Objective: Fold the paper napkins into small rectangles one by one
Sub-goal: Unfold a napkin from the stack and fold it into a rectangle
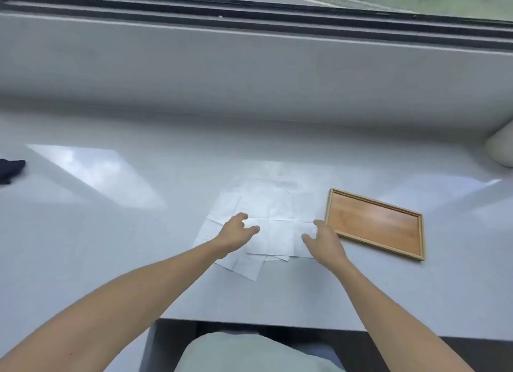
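Observation:
Several white paper napkins lie spread flat and overlapping on the pale grey table, with crease lines showing. My left hand hovers over the left part of the top napkin, fingers apart and curled, holding nothing. My right hand is at the napkin's right edge, fingers spread, with the fingertips touching or just over the paper. The stack's lower corners stick out beneath my wrists.
An empty wooden tray lies just right of the napkins, close to my right hand. A dark cloth sits at the far left edge. A pale rounded object is at the far right. A window sill runs along the back.

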